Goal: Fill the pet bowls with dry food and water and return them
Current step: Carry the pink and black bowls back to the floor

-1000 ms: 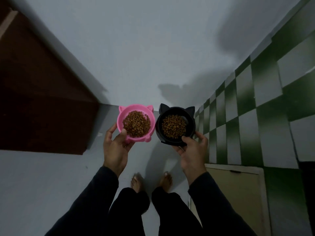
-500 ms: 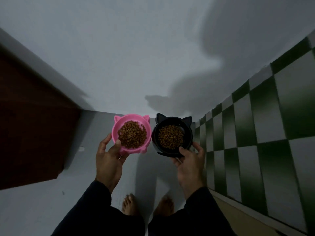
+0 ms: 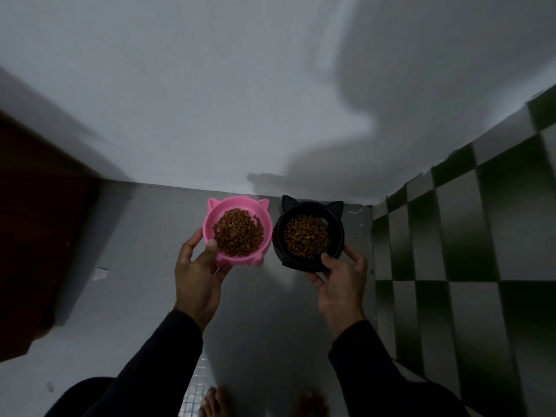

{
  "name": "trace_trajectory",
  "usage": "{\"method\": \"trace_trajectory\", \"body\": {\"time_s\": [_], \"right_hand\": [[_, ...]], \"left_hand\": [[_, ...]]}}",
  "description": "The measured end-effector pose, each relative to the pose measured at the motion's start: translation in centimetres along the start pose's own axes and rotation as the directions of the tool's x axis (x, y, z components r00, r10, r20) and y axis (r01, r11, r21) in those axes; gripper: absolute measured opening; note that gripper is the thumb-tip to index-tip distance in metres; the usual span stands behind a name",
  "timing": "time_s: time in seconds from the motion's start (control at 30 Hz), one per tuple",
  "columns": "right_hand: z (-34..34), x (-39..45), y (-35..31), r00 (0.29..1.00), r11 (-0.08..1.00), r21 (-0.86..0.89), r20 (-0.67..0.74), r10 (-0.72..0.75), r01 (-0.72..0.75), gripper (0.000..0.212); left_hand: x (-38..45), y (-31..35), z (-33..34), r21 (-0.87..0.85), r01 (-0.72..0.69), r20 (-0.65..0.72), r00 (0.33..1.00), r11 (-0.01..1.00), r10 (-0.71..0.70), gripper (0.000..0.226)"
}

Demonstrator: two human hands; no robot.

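Grey floor [image 3: 150,296] (checkered wall [image 3: 481,236] right); each hand grips a kibble-filled bowl.

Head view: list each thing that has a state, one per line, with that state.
pink bowl: upright, filled with dry food, held off the floor.
black bowl: upright, filled with dry food, held off the floor beside the pink one.
left hand: grips the pink bowl, thumb on its rim.
right hand: grips the black bowl, thumb on its rim.
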State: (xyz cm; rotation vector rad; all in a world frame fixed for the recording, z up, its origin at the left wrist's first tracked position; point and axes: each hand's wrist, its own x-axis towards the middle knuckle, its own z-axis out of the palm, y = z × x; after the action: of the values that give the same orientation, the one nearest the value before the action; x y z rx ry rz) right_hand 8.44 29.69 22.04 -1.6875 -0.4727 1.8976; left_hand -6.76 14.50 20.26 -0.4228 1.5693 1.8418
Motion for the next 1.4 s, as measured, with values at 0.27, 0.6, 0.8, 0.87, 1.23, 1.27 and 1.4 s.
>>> {"method": "trace_trajectory", "body": {"time_s": [0.27,0.6,0.8,0.87,1.23,1.27,1.4], "right_hand": [[0.2,9.8,6.3,1.000,0.999,0.039,-0.029,-0.005,0.006,0.054],[-0.1,17.7,9.7,0.996,0.999,0.038,-0.091,-0.017,0.020,0.053],[-0.9,20.9,10.9,0.994,0.998,-0.044,-0.105,-0.041,0.037,0.051],[-1.3,21.8,11.1,0.993,0.997,-0.066,-0.109,-0.047,0.040,0.051],[-2.9,25.5,13.2,0.997,0.995,-0.087,-0.068,-0.046,0.040,0.046],[-3.0,25.8,13.3,0.998,0.995,-0.096,-0.056,-0.042,0.036,0.041],[-2.9,26.2,13.7,0.997,0.991,-0.129,-0.059,-0.053,0.045,0.037]], "left_hand": [[8.9,-7.2,-2.0,-0.006,0.004,0.036,0.999,1.000,-0.004,0.049],[14.9,-11.9,-2.8,-0.040,0.052,0.013,0.999,0.998,-0.052,0.052],[17.3,-13.7,-2.9,-0.042,0.084,0.008,0.996,0.996,-0.084,0.052],[18.1,-14.2,-2.9,-0.043,0.087,0.008,0.996,0.995,-0.087,0.054],[20.3,-16.0,-3.4,-0.083,0.118,0.030,0.993,0.990,-0.116,0.057],[20.5,-16.1,-3.5,-0.083,0.121,0.033,0.992,0.989,-0.119,0.059],[21.1,-16.5,-3.7,-0.052,0.119,0.004,0.993,0.991,-0.119,0.067]]}}
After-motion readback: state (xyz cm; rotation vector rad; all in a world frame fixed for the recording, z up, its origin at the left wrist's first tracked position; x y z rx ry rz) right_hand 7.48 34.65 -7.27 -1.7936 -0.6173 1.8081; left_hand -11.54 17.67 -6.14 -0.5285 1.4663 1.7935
